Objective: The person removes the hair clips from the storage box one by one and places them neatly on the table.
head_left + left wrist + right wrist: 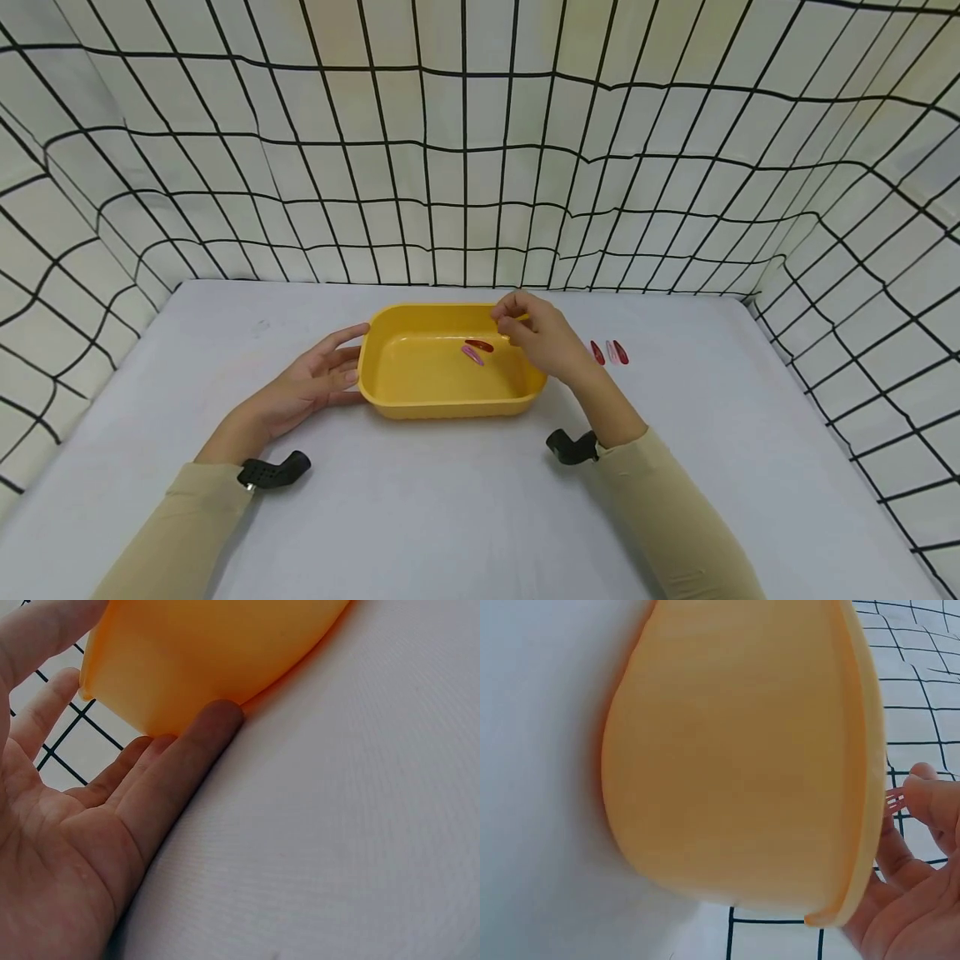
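Note:
A yellow plastic tub (pixel 442 411) stands on the table. My left hand (pixel 311 387) rests its fairly straight fingers against the tub's left end; the left wrist view shows fingertips (pixel 221 712) touching its wall. Over the tub's right end, my right hand (pixel 547 337) pinches a small pink hair clip (pixel 894 801) between thumb and finger, mostly hidden by the hand. A red hair clip (pixel 480 345) and a pink hair clip (pixel 472 356) lie on the tub's floor.
Right of the tub on the white tabletop (pixel 420 517) lie a red clip (pixel 597 352), a pink clip (pixel 612 352) and another red clip (pixel 621 352), side by side. A black wire grid (pixel 465 150) rises behind the table and along both sides.

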A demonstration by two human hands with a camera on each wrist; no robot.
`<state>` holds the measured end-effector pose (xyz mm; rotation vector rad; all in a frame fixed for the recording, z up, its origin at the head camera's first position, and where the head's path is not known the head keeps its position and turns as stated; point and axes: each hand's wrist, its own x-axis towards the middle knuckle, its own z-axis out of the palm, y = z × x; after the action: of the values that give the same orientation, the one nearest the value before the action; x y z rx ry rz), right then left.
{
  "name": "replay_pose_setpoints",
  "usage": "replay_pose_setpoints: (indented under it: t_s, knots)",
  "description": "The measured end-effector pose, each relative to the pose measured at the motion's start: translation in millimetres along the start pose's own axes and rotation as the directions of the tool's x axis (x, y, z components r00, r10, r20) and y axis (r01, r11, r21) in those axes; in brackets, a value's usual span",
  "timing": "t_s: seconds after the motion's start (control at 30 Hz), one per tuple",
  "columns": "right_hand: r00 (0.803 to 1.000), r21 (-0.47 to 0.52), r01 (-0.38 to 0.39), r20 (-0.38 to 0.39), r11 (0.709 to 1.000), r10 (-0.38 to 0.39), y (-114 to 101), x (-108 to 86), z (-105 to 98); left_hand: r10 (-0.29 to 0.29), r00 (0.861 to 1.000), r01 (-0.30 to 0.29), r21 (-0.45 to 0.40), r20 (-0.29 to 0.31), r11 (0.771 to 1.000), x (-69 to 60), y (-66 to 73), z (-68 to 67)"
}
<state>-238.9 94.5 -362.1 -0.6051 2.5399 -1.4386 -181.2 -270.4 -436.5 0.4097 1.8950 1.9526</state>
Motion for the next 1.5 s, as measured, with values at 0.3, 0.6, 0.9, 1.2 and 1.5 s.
replay_pose_setpoints:
  t_s: [0.3, 0.6, 0.9, 1.2, 1.5]
  knots:
    - [1.000, 0.149, 0.014, -0.025, 0.989, -0.011, 9.7, -6.6, -16.4, 0.002, 1.000, -0.002, -0.006, 0.003, 1.000, 0.6, 0.5, 1.1]
    - [0.998, 0.247, -0.059, 0.028, 0.967, 0.054, 19.5, -11.9, -29.8, 0.000, 1.000, 0.000, -0.004, 0.001, 1.000, 1.2, -0.5, 0.1]
    - [0.998, 0.267, -0.063, 0.012, 0.962, 0.063, 25.7, -15.9, -39.8, 0.001, 1.000, -0.001, -0.006, -0.002, 1.000, -0.6, -1.2, -0.8]
    - [0.997, 0.261, -0.057, -0.037, 0.964, 0.069, 35.1, -16.4, -54.8, -0.001, 1.000, 0.002, -0.042, 0.010, 0.999, -1.7, 4.0, 2.5]
    - [0.993, 0.258, -0.081, -0.059, 0.963, 0.099, 41.3, -18.5, -64.2, -0.005, 1.000, 0.005, -0.027, 0.007, 1.000, -1.0, 3.2, 2.6]
